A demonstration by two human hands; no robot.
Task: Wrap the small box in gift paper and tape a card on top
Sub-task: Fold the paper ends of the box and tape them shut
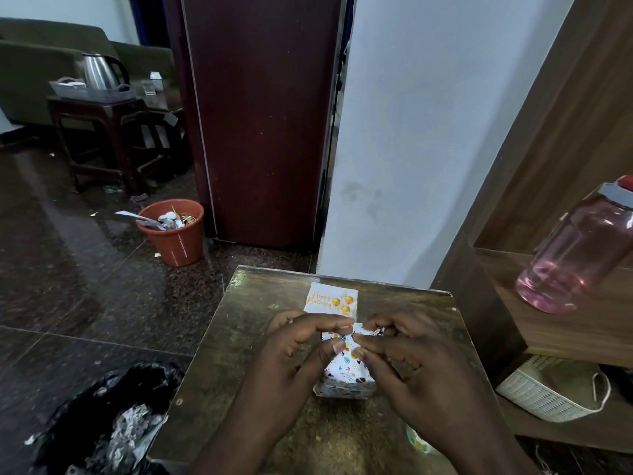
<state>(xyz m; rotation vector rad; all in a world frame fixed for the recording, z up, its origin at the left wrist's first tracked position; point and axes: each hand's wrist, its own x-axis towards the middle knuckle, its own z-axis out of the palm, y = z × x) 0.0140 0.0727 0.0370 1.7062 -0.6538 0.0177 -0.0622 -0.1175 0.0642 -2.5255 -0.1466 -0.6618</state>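
Both hands (359,354) on wrapped box (346,375), mid-table (239,354).

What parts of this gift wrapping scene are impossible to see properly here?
Head view:
- Box top: covered by the left hand and right hand.
- Tape: none can be made out.
- Card: near edge behind the fingers.
- Pink bottle: cut off by the frame's right edge.
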